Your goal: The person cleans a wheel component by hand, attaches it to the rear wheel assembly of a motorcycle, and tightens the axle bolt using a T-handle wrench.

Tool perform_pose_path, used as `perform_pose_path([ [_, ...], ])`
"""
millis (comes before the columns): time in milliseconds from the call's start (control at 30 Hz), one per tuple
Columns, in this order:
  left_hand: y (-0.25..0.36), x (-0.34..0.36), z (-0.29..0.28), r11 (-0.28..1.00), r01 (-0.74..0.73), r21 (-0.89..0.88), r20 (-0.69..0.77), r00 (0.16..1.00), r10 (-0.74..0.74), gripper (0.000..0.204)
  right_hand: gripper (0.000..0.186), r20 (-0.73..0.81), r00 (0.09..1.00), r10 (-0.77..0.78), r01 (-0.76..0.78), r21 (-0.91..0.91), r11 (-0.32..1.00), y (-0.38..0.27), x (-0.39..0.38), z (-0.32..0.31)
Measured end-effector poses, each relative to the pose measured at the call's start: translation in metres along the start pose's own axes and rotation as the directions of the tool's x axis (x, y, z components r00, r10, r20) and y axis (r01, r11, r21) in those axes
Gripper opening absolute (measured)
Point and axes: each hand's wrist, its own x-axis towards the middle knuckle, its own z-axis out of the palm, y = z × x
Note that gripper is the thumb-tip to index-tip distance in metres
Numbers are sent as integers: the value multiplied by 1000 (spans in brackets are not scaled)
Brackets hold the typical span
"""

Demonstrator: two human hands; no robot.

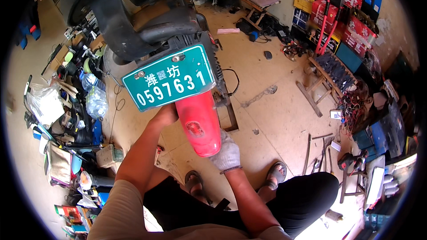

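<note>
A red rear mudguard (198,122) points toward me from below a green licence plate (171,78), which is bolted to the back of a two-wheeler (169,29). My right hand (227,153), in a grey-white work glove, is closed round the mudguard's near end at its right edge. Bare, my left hand (167,114) reaches up against the mudguard's left side, just under the plate. Its fingers are hidden behind the red part. The mudguard has a worn oval mark near its middle.
Loose parts and plastic bags (95,100) crowd the left side. Hand tools (322,153) lie on the floor at right, near a power drill (344,162). A wooden stool (316,80) and stacked battery boxes (324,13) stand farther back. A metal frame (231,118) sits beside the mudguard.
</note>
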Motion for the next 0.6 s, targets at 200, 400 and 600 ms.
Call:
perform_pose_path([
  [200, 54, -11, -2, 916, 270, -298, 24, 961, -276, 40, 56, 85, 984, 159, -159, 0, 987, 2, -4, 5],
  [400, 14, -32, -33, 892, 128, 433, 99, 977, -189, 33, 71, 69, 987, 146, -161, 324, 932, 20, -13, 27],
  [600, 43, -61, -69, 854, 104, 510, -6, 993, -118, 34, 66, 4, 986, 168, -163, -236, 958, 7, -34, 5],
])
